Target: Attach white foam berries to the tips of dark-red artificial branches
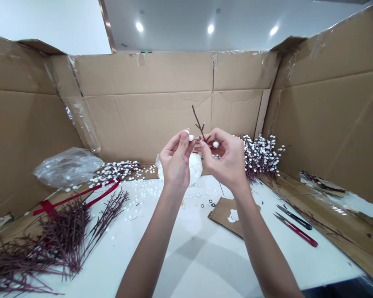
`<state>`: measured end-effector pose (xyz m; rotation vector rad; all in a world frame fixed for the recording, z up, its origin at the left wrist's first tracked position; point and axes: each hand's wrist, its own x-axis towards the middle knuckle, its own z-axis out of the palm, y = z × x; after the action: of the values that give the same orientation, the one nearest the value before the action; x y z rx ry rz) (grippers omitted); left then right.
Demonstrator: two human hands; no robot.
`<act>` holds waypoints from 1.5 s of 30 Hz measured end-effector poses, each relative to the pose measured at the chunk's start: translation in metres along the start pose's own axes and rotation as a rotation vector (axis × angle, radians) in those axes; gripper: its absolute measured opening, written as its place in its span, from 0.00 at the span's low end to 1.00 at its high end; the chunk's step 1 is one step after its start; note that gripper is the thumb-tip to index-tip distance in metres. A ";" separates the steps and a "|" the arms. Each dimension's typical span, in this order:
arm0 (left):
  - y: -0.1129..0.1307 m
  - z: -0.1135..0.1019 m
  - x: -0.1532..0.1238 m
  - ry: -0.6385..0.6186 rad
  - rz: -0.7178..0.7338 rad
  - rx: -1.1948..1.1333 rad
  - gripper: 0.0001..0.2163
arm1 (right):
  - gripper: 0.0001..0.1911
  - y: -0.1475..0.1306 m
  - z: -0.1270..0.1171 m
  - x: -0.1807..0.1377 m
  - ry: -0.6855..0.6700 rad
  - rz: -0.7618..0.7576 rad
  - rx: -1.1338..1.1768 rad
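In front of me, above the table, my right hand (222, 155) pinches a thin brown artificial twig (197, 119) with short side stubs. A white ball (215, 144) shows on the twig beside the right fingers. My left hand (178, 159) is closed, thumb against fingers, on a small white ball (191, 137) just left of the twig. Another bit of white shows at the left thumb tip. Whether the left ball touches the twig I cannot tell. The right fingers partly cover the twig's lower end.
Bare brown twigs (65, 231) lie in a pile at left, near red ribbon (107, 192) and a clear plastic bag (68, 167). White-tipped branches (261, 155) stand at back right. A cardboard piece (225, 211) and two thread snips (295, 229) lie at right. Cardboard walls (161, 107) enclose the table.
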<state>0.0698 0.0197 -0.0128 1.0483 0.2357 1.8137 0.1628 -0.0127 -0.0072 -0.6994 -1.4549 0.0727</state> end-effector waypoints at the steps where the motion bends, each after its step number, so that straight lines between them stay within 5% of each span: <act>1: 0.000 0.000 0.000 0.003 0.003 0.003 0.06 | 0.07 0.000 0.000 0.000 0.000 -0.006 -0.013; 45: -0.007 0.010 -0.012 0.161 0.294 0.223 0.07 | 0.05 0.007 0.013 -0.006 0.085 -0.123 -0.064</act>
<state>0.0833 0.0105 -0.0174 1.1374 0.4065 2.1794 0.1523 -0.0049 -0.0162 -0.6559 -1.4197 -0.0979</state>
